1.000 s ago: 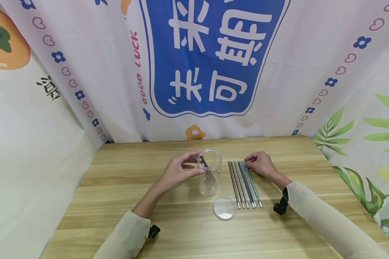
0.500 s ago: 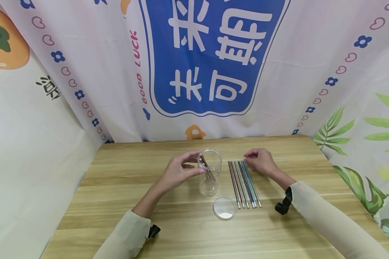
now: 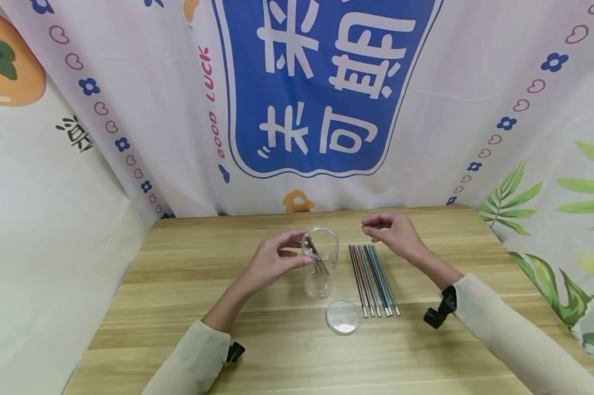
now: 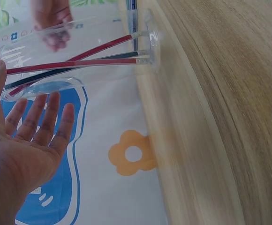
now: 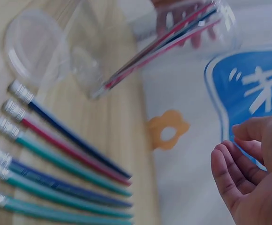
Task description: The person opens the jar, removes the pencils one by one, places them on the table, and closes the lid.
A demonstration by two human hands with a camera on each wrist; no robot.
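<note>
A clear plastic jar [image 3: 319, 286] stands upright on the table. My left hand [image 3: 269, 264] holds it near the top, thumb on the near side and fingers behind the rim. Leaning inside are two red pencils [image 4: 75, 65] and a dark one. My right hand [image 3: 394, 236] hovers beyond the far ends of a row of pencils [image 3: 374, 282], fingers loosely bent, and nothing shows in its grasp. Those pencils lie side by side, eraser ends towards me; the right wrist view shows dark blue, red and teal ones [image 5: 56, 151].
A round clear lid [image 3: 343, 317] lies flat on the table, in front of the jar and left of the pencil row's eraser ends. The wooden table [image 3: 188, 307] meets a printed cloth [image 3: 178, 186] at its back edge. More printed cloth hangs at both sides.
My right hand has let go of the rightmost teal pencil, which has ended up closer against the row. The hand has then lifted away, back and to the left. The left hand and jar stay put.
</note>
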